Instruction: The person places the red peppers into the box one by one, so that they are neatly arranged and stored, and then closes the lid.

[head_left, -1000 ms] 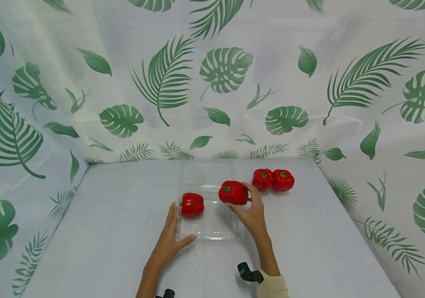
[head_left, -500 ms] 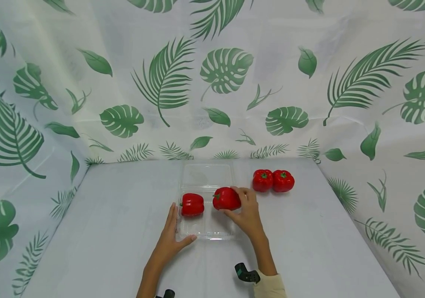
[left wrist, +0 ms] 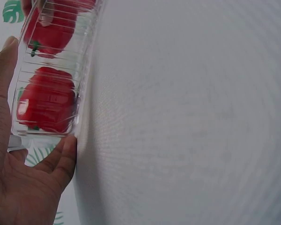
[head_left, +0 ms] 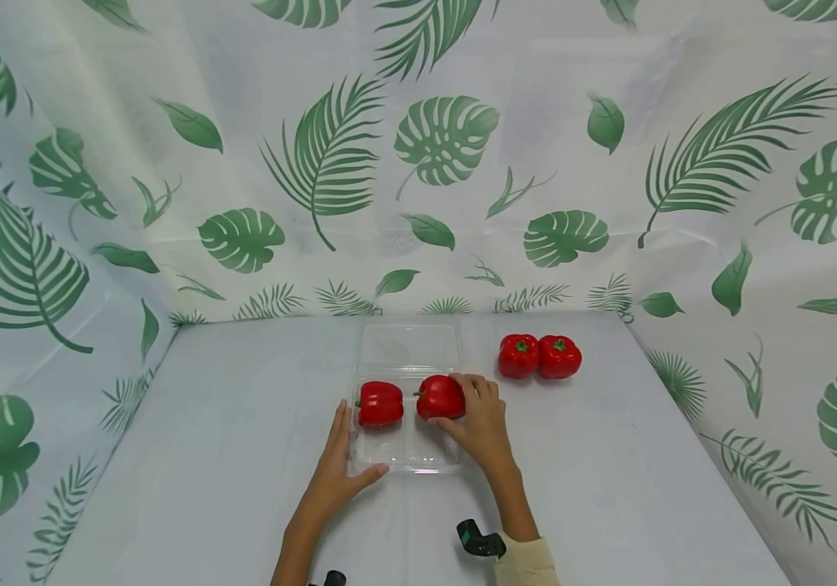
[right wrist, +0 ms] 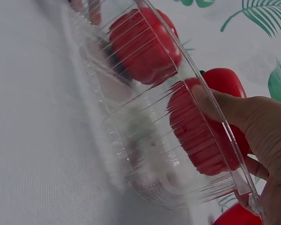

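Note:
A clear plastic clamshell box [head_left: 382,452] lies open, its lid [head_left: 407,342] laid back toward the far wall. One red bell pepper [head_left: 380,404] lies in its left half. Over the right half, my right hand [head_left: 486,423] grips another red bell pepper [head_left: 436,397] between thumb and fingers. In the right wrist view this gripped pepper [right wrist: 196,126] is partly below the rim, seen through the clear wall. My left hand [head_left: 334,472] is at the box's left front corner, fingers extended along its side and thumb spread near the front edge.
Two more red bell peppers, one [head_left: 518,356] touching the other [head_left: 559,356], stand at the back right of the white table [head_left: 646,488]. Leaf-print cloth [head_left: 492,244] hangs around the back and sides. Black wrist devices, one [head_left: 480,539] beside the right forearm, show near the front.
My right hand has carried its bell pepper left and down into the box's right half, its stem turning to point left. My left hand and the other peppers have stayed in place.

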The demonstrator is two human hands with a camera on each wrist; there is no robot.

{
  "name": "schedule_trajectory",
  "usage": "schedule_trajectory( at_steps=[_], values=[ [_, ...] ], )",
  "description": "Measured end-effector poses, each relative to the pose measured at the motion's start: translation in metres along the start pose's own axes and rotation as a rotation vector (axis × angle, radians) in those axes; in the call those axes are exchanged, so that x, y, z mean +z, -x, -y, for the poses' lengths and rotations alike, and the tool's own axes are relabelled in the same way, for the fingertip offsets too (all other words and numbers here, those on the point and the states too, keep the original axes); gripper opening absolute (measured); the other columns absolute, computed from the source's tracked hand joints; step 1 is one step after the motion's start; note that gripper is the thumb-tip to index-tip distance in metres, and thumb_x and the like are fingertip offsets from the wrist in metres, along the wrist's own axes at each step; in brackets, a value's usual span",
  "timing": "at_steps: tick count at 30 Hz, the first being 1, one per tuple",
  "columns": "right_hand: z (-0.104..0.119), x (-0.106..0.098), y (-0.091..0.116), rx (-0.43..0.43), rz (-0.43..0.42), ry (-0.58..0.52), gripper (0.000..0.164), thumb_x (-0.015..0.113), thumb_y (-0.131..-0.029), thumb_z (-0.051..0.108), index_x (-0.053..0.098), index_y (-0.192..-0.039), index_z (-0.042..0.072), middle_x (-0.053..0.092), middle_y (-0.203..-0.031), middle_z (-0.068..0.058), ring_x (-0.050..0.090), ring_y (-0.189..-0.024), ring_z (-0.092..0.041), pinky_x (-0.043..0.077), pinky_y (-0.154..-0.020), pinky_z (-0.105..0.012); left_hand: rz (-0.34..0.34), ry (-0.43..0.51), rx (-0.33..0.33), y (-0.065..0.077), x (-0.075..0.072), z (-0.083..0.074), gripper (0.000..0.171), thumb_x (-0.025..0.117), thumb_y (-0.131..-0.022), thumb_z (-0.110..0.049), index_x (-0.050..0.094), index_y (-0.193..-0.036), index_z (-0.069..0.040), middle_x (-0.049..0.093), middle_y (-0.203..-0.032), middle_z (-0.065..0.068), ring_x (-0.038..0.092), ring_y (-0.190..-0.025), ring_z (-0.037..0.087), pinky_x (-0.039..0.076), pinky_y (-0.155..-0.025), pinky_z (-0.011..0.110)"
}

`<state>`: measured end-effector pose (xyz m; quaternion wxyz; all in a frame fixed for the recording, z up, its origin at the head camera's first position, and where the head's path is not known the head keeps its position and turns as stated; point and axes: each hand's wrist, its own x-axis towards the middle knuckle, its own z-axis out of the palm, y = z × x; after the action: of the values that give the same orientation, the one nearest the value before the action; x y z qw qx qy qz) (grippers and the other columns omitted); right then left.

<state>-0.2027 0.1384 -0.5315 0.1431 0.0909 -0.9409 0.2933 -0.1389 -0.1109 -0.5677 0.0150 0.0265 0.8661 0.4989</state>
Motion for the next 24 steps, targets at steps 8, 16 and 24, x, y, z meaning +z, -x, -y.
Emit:
schedule_trajectory(
  at_steps=[8, 16, 24],
  values=[
    [0.0014, 0.0035, -0.0009, 0.015, 0.016, 0.040, 0.081, 0.090, -0.066, 0.035, 0.052, -0.136, 0.016, 0.054, -0.129, -0.013, 0.045, -0.120, -0.032, 0.049, -0.088, -0.053, -0.001, -0.006, -0.002, -0.0003, -0.0002, -0.0009, 0.114, 0.080, -0.075, -0.045, 0.006, -0.159, -0.023, 0.002, -0.167, -0.002, 0.012, -0.153, 0.031, 0.031, -0.113, 0.055],
    [0.0038, 0.0073, -0.0008, 0.054, 0.046, 0.068, 0.083, 0.091, -0.065, 0.032, 0.052, -0.136, 0.015, 0.054, -0.130, -0.013, 0.043, -0.123, -0.032, 0.049, -0.092, -0.054, 0.001, -0.006, 0.003, 0.0000, 0.0007, -0.0001, 0.113, 0.080, -0.076, -0.045, 0.006, -0.159, -0.022, 0.002, -0.167, -0.001, 0.012, -0.153, 0.031, 0.031, -0.112, 0.055],
    [0.0053, 0.0105, -0.0023, 0.060, 0.051, 0.081, 0.084, 0.092, -0.063, 0.030, 0.053, -0.136, 0.014, 0.053, -0.130, -0.015, 0.038, -0.129, -0.035, 0.048, -0.094, -0.058, 0.000, -0.018, 0.000, -0.0001, -0.0004, -0.0011, 0.114, 0.079, -0.075, -0.046, 0.006, -0.159, -0.022, 0.002, -0.167, -0.001, 0.012, -0.152, 0.032, 0.030, -0.113, 0.055]
  ],
)
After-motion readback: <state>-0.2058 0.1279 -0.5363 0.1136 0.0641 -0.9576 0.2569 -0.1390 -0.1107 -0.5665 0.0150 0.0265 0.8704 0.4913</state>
